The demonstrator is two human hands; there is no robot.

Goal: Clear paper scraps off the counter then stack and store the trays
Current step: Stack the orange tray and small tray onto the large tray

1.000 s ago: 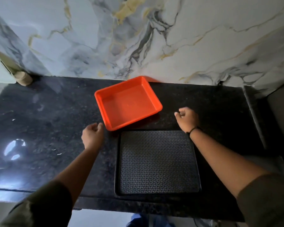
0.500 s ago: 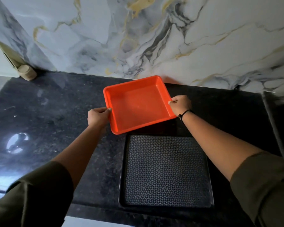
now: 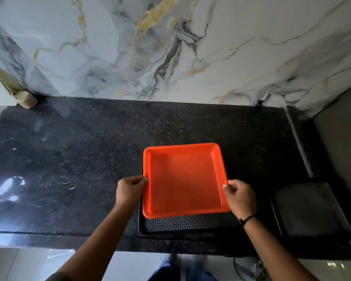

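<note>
— What were the hands doing?
— The left hand (image 3: 130, 189) and right hand (image 3: 240, 196) each gripped a side rim of the orange tray (image 3: 183, 181), held over the black patterned tray (image 3: 187, 223) at the near edge of the dark counter (image 3: 79, 151).
— And farther back?
— Another dark tray (image 3: 308, 209) lay to the right, with the marble wall (image 3: 170, 47) behind.

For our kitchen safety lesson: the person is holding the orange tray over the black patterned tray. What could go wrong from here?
1. The orange tray is pinched only at its side rims by the left hand and right hand; it might slip.
2. The black patterned tray lies near the counter's front edge, so a careless set-down could nudge the stack toward the floor.
3. The orange tray looks smaller, so it may slide about inside.
</note>
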